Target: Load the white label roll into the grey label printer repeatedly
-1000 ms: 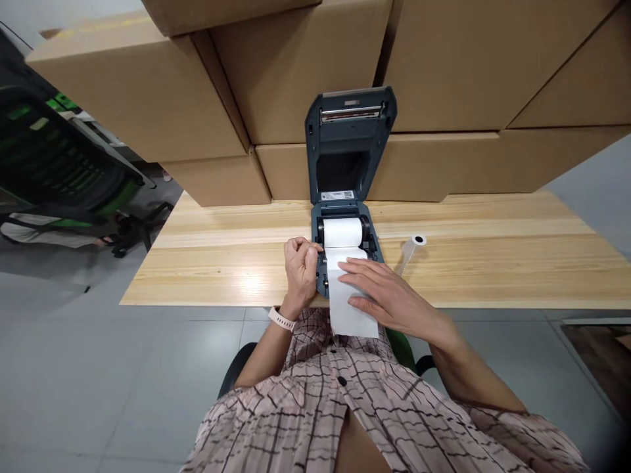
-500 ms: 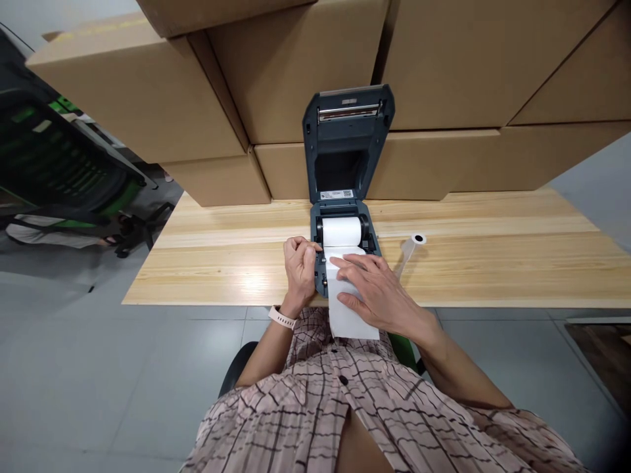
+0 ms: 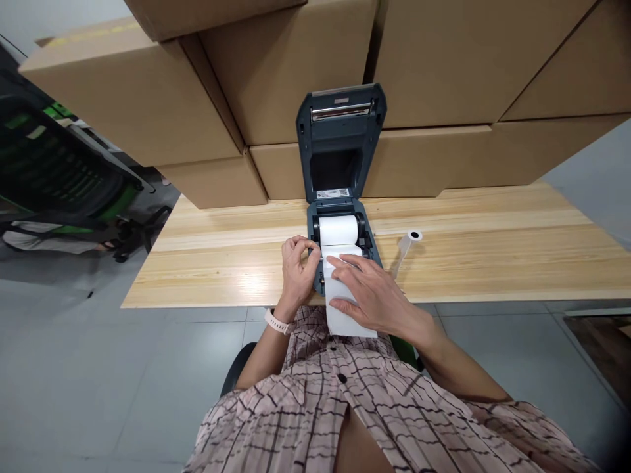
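Note:
A dark grey label printer (image 3: 340, 138) stands on the table with its lid raised. Inside it lies a white label roll (image 3: 338, 230), whose paper strip (image 3: 348, 325) runs forward over the printer's front and past the table edge. At the printer's left side my left hand (image 3: 298, 266) is closed, thumb and forefinger pinched together by the paper's left edge. What is between those fingertips, if anything, is hidden. My right hand (image 3: 367, 289) lies over the strip with its fingers spread, fingertips touching the paper.
To the right of the printer a small white roll (image 3: 415, 235) rests on the wooden table (image 3: 221, 256), a loose strip trailing from it. Cardboard boxes (image 3: 434, 59) are stacked behind. Off to the left is a black and green chair (image 3: 64, 171), with part of another person near it.
The view has shifted slightly. My left fingers have moved from a looser curl into a pinch at the printer's side, while my right hand stays spread on the paper.

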`<action>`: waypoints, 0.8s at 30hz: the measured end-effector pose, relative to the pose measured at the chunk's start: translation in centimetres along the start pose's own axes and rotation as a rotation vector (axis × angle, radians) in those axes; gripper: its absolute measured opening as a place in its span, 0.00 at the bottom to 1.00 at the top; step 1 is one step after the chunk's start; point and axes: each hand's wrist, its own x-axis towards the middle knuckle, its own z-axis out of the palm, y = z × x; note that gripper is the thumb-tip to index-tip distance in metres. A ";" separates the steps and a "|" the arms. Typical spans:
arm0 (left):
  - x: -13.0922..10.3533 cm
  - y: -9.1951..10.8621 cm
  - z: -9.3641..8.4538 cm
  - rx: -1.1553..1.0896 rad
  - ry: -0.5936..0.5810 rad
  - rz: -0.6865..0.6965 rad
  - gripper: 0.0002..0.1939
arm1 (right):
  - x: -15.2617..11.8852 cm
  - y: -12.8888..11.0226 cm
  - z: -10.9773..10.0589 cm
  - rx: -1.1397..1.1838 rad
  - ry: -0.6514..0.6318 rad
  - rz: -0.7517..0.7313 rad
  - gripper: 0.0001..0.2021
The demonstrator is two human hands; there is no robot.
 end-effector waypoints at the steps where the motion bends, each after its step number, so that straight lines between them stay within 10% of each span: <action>1: -0.2 0.1 -0.1 -0.020 -0.019 -0.018 0.12 | 0.0 0.0 0.1 -0.002 -0.001 0.003 0.18; 8: -3.7 0.8 -0.5 -0.262 -0.220 -0.251 0.44 | -1.2 1.3 -3.2 0.255 0.023 -0.019 0.17; 14: -5.8 1.3 -1.2 -0.284 -0.313 -0.338 0.54 | 6.9 8.7 -9.9 0.260 0.825 0.233 0.18; 20: -6.0 2.9 -1.7 -0.345 -0.307 -0.484 0.60 | 19.6 16.0 -11.9 0.592 0.668 0.236 0.33; 24: -5.7 3.4 -1.7 -0.407 -0.322 -0.548 0.66 | 18.7 14.0 -11.5 0.603 0.625 0.200 0.41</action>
